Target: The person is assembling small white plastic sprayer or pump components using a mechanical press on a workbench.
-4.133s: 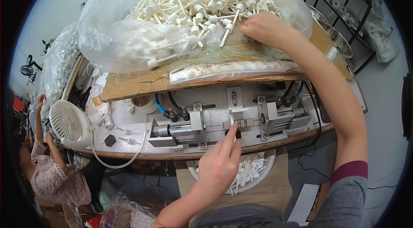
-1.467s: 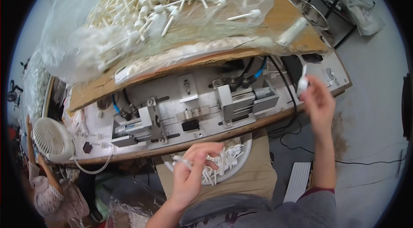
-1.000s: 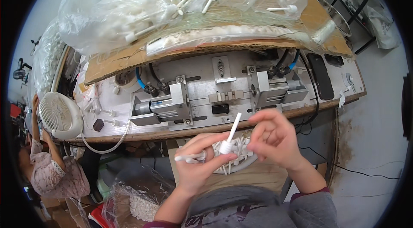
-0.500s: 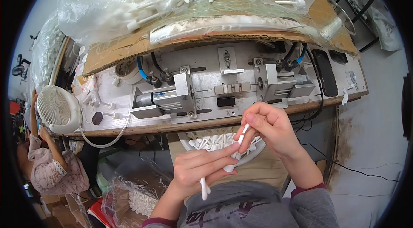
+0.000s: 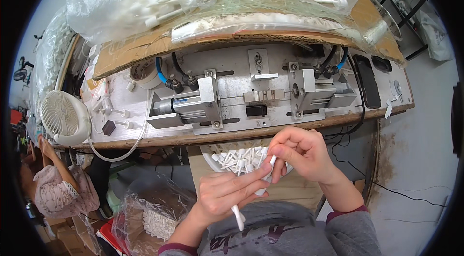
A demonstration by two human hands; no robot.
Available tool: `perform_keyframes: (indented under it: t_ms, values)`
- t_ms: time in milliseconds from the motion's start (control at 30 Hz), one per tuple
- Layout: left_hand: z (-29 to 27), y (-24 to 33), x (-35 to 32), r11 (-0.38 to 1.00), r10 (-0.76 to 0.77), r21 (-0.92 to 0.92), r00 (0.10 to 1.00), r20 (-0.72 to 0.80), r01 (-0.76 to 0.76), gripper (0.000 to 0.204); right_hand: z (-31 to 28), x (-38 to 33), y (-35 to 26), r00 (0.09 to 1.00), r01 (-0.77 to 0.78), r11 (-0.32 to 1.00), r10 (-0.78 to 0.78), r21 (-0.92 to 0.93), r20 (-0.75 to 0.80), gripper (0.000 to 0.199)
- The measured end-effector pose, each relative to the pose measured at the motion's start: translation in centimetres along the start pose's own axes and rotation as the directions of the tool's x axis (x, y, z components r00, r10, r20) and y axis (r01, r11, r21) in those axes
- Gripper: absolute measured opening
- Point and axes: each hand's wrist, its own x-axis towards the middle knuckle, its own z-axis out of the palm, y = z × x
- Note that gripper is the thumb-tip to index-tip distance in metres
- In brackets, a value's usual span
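Over my lap, both hands meet above a white bowl. My left hand [image 5: 220, 195] is closed with its fingers stretched toward the right, gripping white plastic sticks. A flattened stick end [image 5: 239, 219] pokes out below its palm, and a round white cap [image 5: 261, 191] shows under the fingers. My right hand [image 5: 302, 155] pinches the upper end of a thin white plastic stick [image 5: 273, 160] between thumb and fingers. That stick's lower end is hidden at my left fingertips, so I cannot tell whether it joins the cap.
The white bowl [image 5: 212, 161] holds many capped sticks. Beyond it stands a metal clamping fixture [image 5: 258, 96] on a workbench, with a white fan [image 5: 64, 117] at left. Bagged sticks [image 5: 145, 7] lie on cardboard above. A phone [image 5: 366, 82] rests at right; another person [image 5: 63, 186] sits far left.
My right hand has dropped slightly, bringing its stick lower against my left fingers. The stick end under my left palm has swung a little to the right and down.
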Motion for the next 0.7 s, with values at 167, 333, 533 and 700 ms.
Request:
perform_keyframes:
  t_ms: [167,333,533,700]
  values:
    - [1.8,0.1,0.6,0.951,-0.279,-0.197,0.936,-0.216,0.238,0.035,2.1,0.3,0.6,0.931,0.23,0.965,-0.255,-0.124,-0.262,0.028]
    - [2.6,0.2,0.5,0.735,-0.544,-0.558,0.827,-0.145,0.385,0.049,1.9,-0.1,0.8,0.786,0.458,0.574,-0.619,-0.679,0.007,0.045]
    - [2.2,-0.6,0.8,0.635,-0.615,-0.65,0.782,-0.097,0.419,0.052,1.9,0.5,1.1,0.826,0.333,0.553,-0.561,-0.764,-0.047,0.042]
    - [0.9,0.5,0.9,0.145,-0.739,-0.909,0.654,0.163,0.39,0.047,0.8,2.9,1.2,0.77,0.295,0.057,-0.605,-0.954,0.202,0.039]
